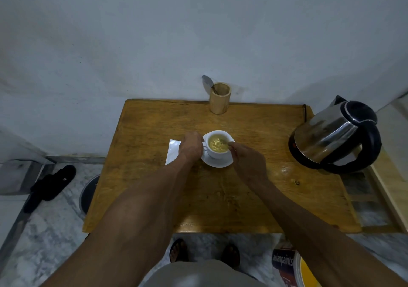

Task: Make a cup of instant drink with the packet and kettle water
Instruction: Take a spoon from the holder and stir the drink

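A white cup stands on a white saucer in the middle of the wooden table. Yellowish liquid fills the cup. My left hand grips the cup's handle on its left side. My right hand pinches a spoon whose bowl sits in the liquid. The silvery packet lies flat on the table just left of the cup, partly under my left hand. The steel kettle with a black handle stands at the table's right edge.
A wooden holder with another spoon stands at the table's back edge by the wall. On the floor lie a black sandal to the left and a paint bucket at the lower right. My feet show below the table's front edge.
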